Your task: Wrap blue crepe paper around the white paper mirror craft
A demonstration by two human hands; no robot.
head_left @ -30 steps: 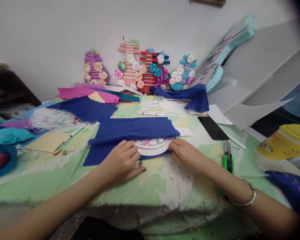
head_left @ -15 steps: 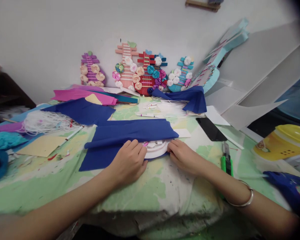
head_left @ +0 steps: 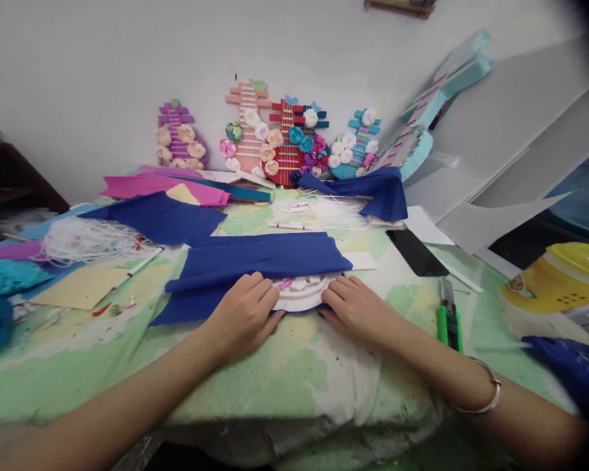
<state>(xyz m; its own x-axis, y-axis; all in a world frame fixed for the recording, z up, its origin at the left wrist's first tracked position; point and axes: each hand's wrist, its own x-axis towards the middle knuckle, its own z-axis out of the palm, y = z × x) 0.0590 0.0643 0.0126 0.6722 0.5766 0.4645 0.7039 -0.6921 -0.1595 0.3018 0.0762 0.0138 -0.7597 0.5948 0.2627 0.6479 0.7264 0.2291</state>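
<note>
A dark blue crepe paper sheet (head_left: 265, 252) lies on the table, its upper part folded loosely over a white rounded foam-like piece (head_left: 299, 305). Only the curved near end of that piece shows, with small white and pink bits inside its raised rim. My left hand (head_left: 243, 314) is closed at the left side of the curve, fingers on the rim and thumb low at the paper's near edge. On the right side, my right hand (head_left: 356, 307) pinches the rim and paper edge in the same way. The pinched edges are partly hidden under my fingers.
Right of my hands lie a black phone (head_left: 417, 253), a green cutter knife (head_left: 449, 320), a blue glue gun (head_left: 567, 366) and a yellow tub (head_left: 550, 281). Leftward are white string (head_left: 93, 239) and more blue paper (head_left: 164, 216). Flower-decorated instrument models (head_left: 289, 144) stand along the wall.
My left hand has slid slightly left along the curve, and my right hand has shifted a little left. More of the white piece shows between them.
</note>
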